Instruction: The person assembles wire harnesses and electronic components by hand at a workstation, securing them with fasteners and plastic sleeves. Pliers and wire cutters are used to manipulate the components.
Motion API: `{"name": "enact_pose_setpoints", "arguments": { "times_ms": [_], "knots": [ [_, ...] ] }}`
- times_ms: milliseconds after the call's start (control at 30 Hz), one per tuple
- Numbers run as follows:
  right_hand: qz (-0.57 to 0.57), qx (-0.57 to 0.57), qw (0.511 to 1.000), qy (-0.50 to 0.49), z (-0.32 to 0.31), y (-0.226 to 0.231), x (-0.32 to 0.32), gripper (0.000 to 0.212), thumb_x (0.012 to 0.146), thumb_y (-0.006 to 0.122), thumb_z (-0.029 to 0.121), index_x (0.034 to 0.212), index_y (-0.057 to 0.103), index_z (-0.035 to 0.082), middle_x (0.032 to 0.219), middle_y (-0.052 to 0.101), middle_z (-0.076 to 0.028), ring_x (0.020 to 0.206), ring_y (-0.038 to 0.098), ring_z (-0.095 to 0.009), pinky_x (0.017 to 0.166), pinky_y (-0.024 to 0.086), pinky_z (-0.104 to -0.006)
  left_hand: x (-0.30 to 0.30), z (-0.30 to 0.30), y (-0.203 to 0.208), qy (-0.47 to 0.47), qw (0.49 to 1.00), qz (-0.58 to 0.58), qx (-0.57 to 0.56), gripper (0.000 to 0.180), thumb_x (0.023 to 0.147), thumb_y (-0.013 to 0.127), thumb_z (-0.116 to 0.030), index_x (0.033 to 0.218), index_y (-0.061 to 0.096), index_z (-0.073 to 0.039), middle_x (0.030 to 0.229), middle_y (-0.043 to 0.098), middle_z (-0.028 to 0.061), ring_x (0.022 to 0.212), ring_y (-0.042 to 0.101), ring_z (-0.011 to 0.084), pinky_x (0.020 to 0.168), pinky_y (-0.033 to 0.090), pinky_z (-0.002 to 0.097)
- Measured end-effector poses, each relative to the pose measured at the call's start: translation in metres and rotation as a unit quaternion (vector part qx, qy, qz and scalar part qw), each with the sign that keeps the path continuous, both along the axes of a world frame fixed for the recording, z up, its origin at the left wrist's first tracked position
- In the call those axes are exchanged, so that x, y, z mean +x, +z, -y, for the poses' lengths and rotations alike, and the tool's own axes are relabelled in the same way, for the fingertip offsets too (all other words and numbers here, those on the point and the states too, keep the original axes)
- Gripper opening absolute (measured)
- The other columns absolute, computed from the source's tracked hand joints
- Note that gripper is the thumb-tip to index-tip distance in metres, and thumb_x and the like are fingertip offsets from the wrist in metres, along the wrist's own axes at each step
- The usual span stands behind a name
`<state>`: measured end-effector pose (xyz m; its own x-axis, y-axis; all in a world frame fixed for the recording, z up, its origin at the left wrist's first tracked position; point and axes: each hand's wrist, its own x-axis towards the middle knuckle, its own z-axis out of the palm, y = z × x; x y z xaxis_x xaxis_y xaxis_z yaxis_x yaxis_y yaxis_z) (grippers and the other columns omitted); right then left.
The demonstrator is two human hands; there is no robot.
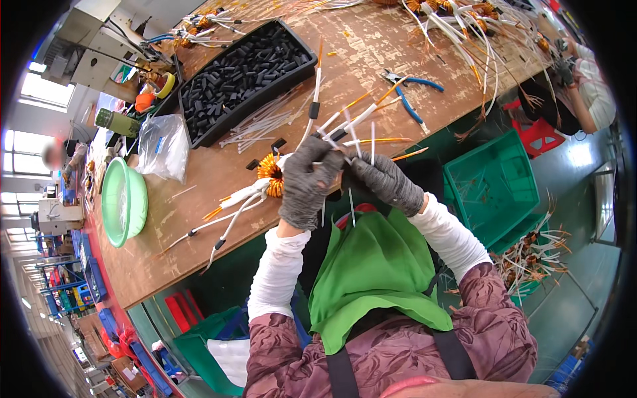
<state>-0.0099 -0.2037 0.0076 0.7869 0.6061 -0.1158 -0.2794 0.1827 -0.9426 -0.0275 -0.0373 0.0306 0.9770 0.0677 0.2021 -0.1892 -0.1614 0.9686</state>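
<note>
Both hands wear dark grey gloves and meet over the table's near edge. My left hand (306, 182) is closed round white-sleeved wires beside an orange copper-wound ring coil (270, 174). My right hand (388, 179) pinches thin white cable ties (373, 142) that stick up and down between the hands; the fingertips partly hide where they meet the wires. Black sleeve pieces (314, 110) sit on some wires, whose orange ends fan out beyond the hands. More white leads (229, 229) trail from the coil to the left.
A black tray of short black tubes (245, 73) stands ahead, with loose cable ties (259, 126) beside it. Blue-handled cutters (415, 99) lie to the right. A pale green basin (125, 202) and plastic bag (164, 147) are left. A green crate (491, 189) stands right; another person (587, 99) sits beyond.
</note>
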Motion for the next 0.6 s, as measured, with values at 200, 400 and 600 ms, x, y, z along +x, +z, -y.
{"name": "enact_pose_setpoints", "arguments": {
  "times_ms": [200,400,600],
  "knots": [
    [-0.068,0.000,0.994,-0.087,0.011,-0.008,0.023,0.030,0.093,0.043,0.025,0.113,0.054,0.005,0.068,0.052,0.001,0.040,0.034,-0.003,0.036,0.030,-0.0183,0.022,-0.027,0.000,0.245,0.956,0.142,-0.072,0.011,0.082,0.062,-0.011,0.086,0.064,-0.001,0.078,0.061,0.0050,0.069,0.052,0.0120,0.068,0.043,0.0258],
    [-0.126,-0.060,0.987,-0.079,-0.014,-0.006,0.031,0.027,0.090,0.047,0.023,0.112,0.054,0.007,0.061,0.051,0.001,0.038,0.037,-0.004,0.032,0.027,-0.0188,0.044,-0.030,-0.022,0.209,0.961,0.114,0.144,0.009,0.080,0.063,-0.009,0.081,0.061,0.001,0.072,0.058,0.0062,0.065,0.051,0.0143,0.062,0.041,0.0283],
    [-0.185,-0.169,0.967,0.031,-0.021,0.000,0.042,0.022,0.090,0.049,0.027,0.100,0.057,0.010,0.058,0.049,0.003,0.038,0.036,-0.004,0.034,0.025,-0.0183,0.053,-0.037,-0.027,0.144,0.989,-0.021,-0.014,0.016,0.082,0.063,-0.012,0.089,0.062,0.003,0.080,0.063,0.0060,0.071,0.056,0.0104,0.066,0.045,0.0233]
  ]
}}
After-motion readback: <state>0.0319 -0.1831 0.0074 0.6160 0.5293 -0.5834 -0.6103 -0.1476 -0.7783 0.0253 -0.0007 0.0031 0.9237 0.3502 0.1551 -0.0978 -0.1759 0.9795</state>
